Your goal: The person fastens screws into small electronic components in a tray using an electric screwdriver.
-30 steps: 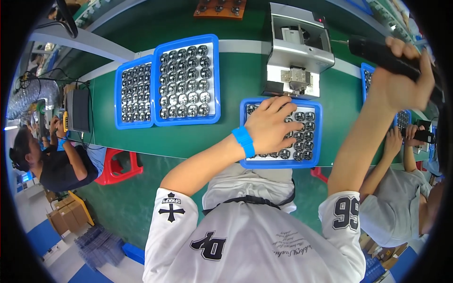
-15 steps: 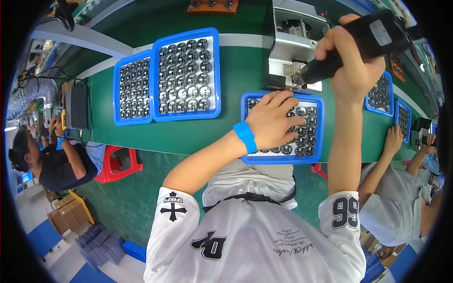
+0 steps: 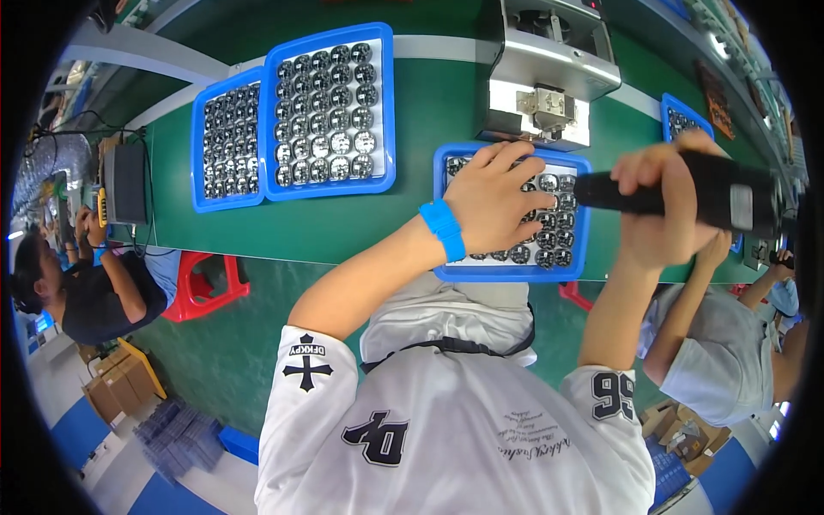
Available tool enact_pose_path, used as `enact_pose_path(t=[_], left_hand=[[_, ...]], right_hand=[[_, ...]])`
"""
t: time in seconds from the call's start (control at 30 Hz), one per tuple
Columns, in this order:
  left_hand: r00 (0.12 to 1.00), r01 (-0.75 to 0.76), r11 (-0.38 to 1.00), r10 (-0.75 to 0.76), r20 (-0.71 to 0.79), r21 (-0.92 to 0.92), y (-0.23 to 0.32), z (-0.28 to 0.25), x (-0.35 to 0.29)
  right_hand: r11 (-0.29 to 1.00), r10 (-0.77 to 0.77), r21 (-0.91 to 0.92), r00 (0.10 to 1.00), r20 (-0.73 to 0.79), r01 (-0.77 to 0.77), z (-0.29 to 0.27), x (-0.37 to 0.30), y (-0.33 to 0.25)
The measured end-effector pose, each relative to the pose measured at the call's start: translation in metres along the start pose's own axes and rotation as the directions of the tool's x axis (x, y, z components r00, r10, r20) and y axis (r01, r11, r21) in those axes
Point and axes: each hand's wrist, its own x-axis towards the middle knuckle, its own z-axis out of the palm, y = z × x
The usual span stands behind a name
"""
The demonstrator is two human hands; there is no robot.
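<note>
My right hand [image 3: 671, 219] is wrapped round a black electric screwdriver [image 3: 738, 196], which lies nearly level with its narrow end pointing left. That end is over the right side of a blue-rimmed tray [image 3: 515, 275] in front of me; I cannot tell whether it touches anything. Rows of shiny dark round parts [image 3: 563, 220] fill the tray. Across its left half my left hand [image 3: 491, 199] rests with fingers spread, covering several of the parts. A blue band [image 3: 444, 230] circles the left wrist.
Behind the tray stands a metal screw feeder [image 3: 558, 62] with a small fitting at its front. Two blue trays [image 3: 390, 112] of similar parts lie to the left, another [image 3: 669, 110] at far right. Co-workers sit on both sides, with a red stool [image 3: 202, 296] at left.
My right hand has brought the screwdriver away from the feeder's front, toward me and to the right, over the tray's side. The left hand stays on the tray. The whole view has shifted slightly.
</note>
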Motion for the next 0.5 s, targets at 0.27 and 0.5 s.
enact_pose_path(t=[0.27,0.5], left_hand=[[0.999,0.018,1.000,-0.018,0.026,0.003,0.002,-0.002,0.002],[0.999,0.030,1.000,-0.030,0.035,-0.002,0.003,-0.001,0.001]], right_hand=[[0.999,-0.010,0.043,0.996,-0.087,0.014,-0.017,-0.045,0.012],[1.000,-0.006,-0.012,0.996,-0.091,0.005,-0.018,-0.046,0.026]])
